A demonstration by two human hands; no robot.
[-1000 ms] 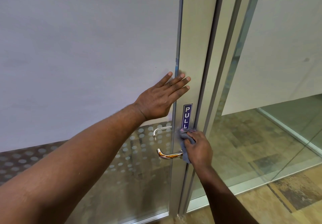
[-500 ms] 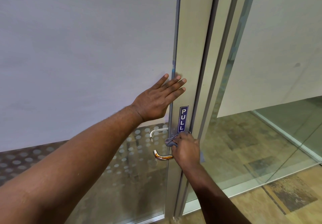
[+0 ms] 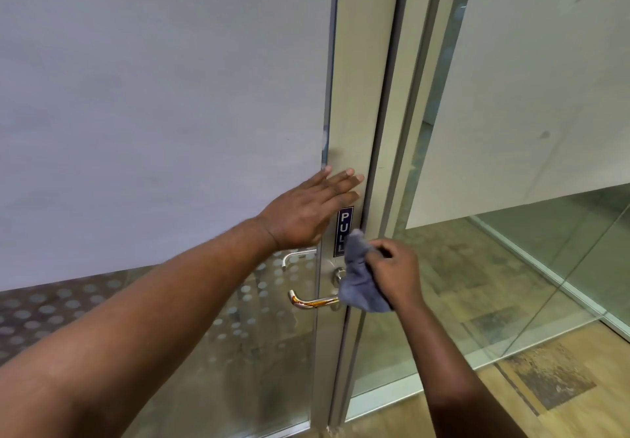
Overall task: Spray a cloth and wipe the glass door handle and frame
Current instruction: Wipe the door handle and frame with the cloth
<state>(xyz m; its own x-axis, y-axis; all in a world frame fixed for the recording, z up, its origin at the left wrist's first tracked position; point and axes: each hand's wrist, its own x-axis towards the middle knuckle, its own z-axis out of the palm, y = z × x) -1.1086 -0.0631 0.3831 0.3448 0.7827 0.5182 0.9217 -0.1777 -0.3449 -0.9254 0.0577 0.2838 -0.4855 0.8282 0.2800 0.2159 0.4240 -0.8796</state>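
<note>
Head view: handle (image 3: 312,302) base behind cloth (image 3: 361,284) (right hand's (image 3: 397,275)).

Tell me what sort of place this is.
Probably an office or commercial interior: a metal-framed glass door with a PULL sign, frosted film with dot pattern, and glass partition walls.
</note>
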